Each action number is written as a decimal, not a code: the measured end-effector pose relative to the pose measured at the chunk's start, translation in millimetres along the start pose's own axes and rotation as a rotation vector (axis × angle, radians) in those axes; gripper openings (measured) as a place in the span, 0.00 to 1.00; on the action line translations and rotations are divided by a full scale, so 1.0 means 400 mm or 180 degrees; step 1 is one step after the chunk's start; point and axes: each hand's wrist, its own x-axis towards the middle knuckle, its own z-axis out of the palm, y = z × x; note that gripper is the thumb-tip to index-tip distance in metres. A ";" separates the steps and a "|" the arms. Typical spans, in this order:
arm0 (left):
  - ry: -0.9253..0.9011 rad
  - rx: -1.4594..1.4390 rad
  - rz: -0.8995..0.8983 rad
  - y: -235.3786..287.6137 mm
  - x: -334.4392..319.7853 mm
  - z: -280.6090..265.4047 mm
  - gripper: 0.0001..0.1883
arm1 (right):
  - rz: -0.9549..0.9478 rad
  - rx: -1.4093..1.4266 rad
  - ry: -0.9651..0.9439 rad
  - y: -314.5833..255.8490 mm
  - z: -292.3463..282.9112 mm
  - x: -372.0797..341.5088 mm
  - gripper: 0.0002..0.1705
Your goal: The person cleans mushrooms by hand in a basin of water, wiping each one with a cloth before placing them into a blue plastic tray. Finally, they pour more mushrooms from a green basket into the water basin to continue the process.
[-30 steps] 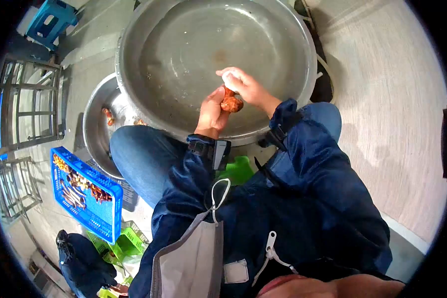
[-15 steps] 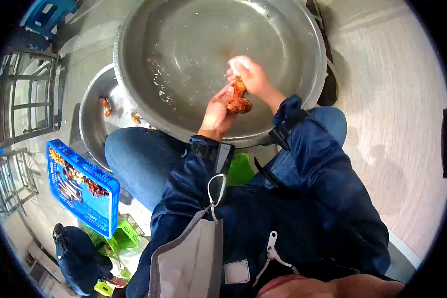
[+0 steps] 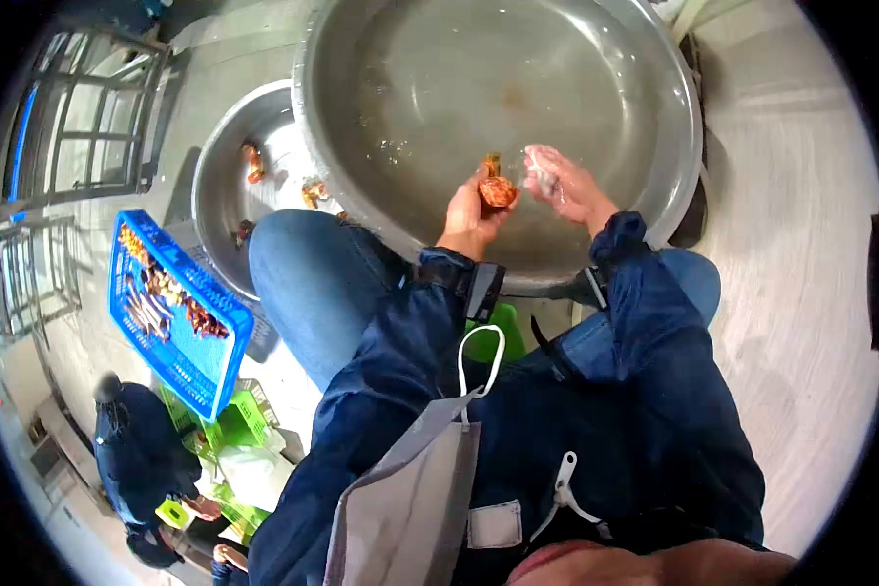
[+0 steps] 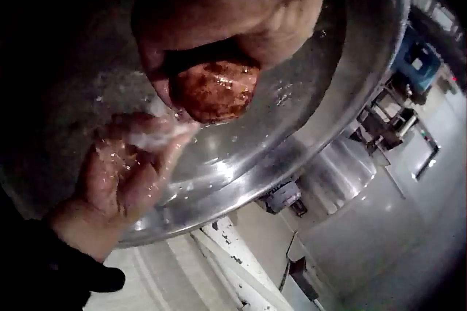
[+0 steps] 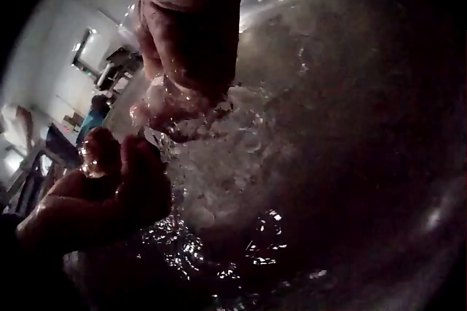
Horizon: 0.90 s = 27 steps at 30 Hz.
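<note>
From here I see my right hand [image 3: 573, 192] has just parted from the brown piece [image 3: 499, 192], fingers curled round a white cloth [image 4: 157, 136], while my left hand [image 3: 467, 217] grips the piece over the basin [image 3: 691, 127], so rubbing seems paused.

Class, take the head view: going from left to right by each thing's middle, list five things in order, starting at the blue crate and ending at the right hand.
Blue crate → small basin → left hand → brown piece → right hand.
</note>
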 end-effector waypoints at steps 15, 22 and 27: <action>-0.1563 0.0407 -0.0737 -0.033 -0.097 0.038 0.12 | -0.3362 -0.3633 0.0411 -0.003 0.150 -0.121 0.18; -0.1713 0.0511 -0.0569 -0.023 -0.108 0.044 0.15 | -0.1474 -0.0886 0.0746 -0.025 0.143 -0.107 0.22; -0.1684 0.0983 -0.0393 -0.018 -0.136 0.066 0.23 | -0.2855 -0.3057 0.1162 -0.010 0.177 -0.135 0.23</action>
